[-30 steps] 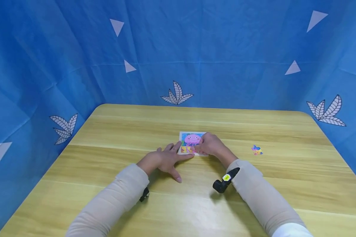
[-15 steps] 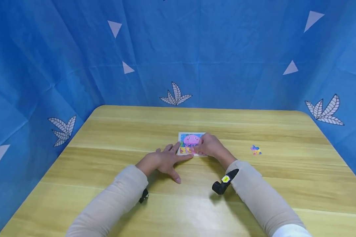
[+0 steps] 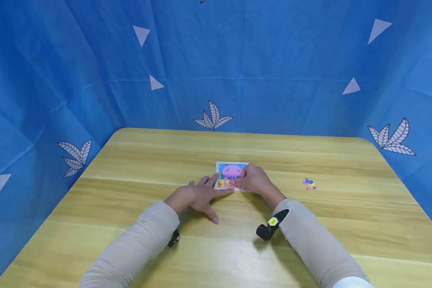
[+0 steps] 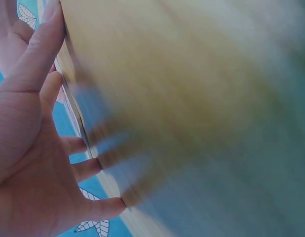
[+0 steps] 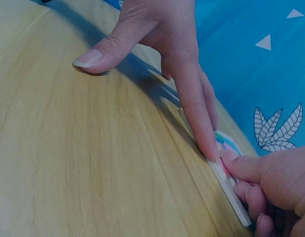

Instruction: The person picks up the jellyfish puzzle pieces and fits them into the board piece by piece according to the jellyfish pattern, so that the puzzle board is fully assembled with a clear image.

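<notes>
A small jigsaw puzzle (image 3: 232, 171) with a pink jellyfish and a white border lies flat on the table. My left hand (image 3: 203, 196) spreads its fingers at the puzzle's lower left corner, one finger along the near edge, the thumb apart on the wood. In the right wrist view a finger of that hand (image 5: 189, 98) presses the white edge. My right hand (image 3: 256, 179) covers the puzzle's right side, fingers curled, thumb on the picture. It pinches a puzzle piece (image 5: 223, 169), mostly hidden; only a pink bit shows beside the thumb.
Farther right on the wooden table (image 3: 345, 224) lies a small cluster of loose colourful puzzle pieces (image 3: 309, 184); their number is unclear. A blue curtain (image 3: 281, 72) hangs behind the table's far edge and at both sides.
The head view has shifted slightly. The right hand has moved very little over the puzzle; the left hand stays at its corner.
</notes>
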Demonstrator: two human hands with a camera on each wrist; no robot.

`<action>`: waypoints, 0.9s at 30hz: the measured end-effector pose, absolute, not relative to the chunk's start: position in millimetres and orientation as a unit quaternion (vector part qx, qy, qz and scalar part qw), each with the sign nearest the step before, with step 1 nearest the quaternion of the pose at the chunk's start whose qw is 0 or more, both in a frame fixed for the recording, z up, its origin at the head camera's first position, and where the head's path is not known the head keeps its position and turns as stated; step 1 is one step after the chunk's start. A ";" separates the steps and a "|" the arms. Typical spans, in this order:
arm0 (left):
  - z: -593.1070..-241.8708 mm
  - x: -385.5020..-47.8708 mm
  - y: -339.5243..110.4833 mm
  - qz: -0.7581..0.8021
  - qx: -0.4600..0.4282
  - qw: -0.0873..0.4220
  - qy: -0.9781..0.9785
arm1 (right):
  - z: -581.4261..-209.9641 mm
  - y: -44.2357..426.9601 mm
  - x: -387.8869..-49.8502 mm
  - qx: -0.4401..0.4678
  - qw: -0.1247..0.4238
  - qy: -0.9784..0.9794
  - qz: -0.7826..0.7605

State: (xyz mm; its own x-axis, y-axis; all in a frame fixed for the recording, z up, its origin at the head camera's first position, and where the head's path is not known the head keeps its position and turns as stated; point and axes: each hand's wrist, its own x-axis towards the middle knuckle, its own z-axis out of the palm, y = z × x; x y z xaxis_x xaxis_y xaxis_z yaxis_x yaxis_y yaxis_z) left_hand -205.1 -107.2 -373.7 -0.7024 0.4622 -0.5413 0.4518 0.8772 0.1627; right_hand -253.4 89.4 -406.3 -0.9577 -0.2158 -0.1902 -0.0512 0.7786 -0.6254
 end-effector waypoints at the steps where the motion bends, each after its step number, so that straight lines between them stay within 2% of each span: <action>1: -373.5 -205.1 -107.0 0.008 0.247 0.295 0.923 | -406.0 89.3 -253.4 -0.071 0.127 0.935 -0.324; 6: -373.4 -205.3 -106.3 0.003 0.248 0.293 0.923 | -405.7 89.7 -252.7 -0.073 0.120 0.937 -0.319; 13: -375.6 -205.1 -106.4 0.006 0.243 0.292 0.925 | -410.2 92.0 -251.1 -0.100 0.080 0.938 -0.324; 20: -375.8 -204.7 -107.9 0.009 0.249 0.288 0.925 | -406.6 104.6 -246.8 -0.098 0.090 0.914 -0.383; 27: -374.3 -205.8 -107.4 0.016 0.250 0.292 0.923 | -399.8 132.5 -243.3 -0.084 0.082 0.926 -0.359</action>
State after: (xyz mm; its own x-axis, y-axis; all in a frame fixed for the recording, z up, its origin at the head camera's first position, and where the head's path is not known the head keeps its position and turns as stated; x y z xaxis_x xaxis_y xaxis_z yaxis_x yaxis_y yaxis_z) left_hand -205.8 -107.4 -374.3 -0.7046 0.4714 -0.5304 0.4532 0.8741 0.1747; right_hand -243.3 132.5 -399.8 -0.9724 -0.2146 -0.0917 -0.0965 0.7278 -0.6790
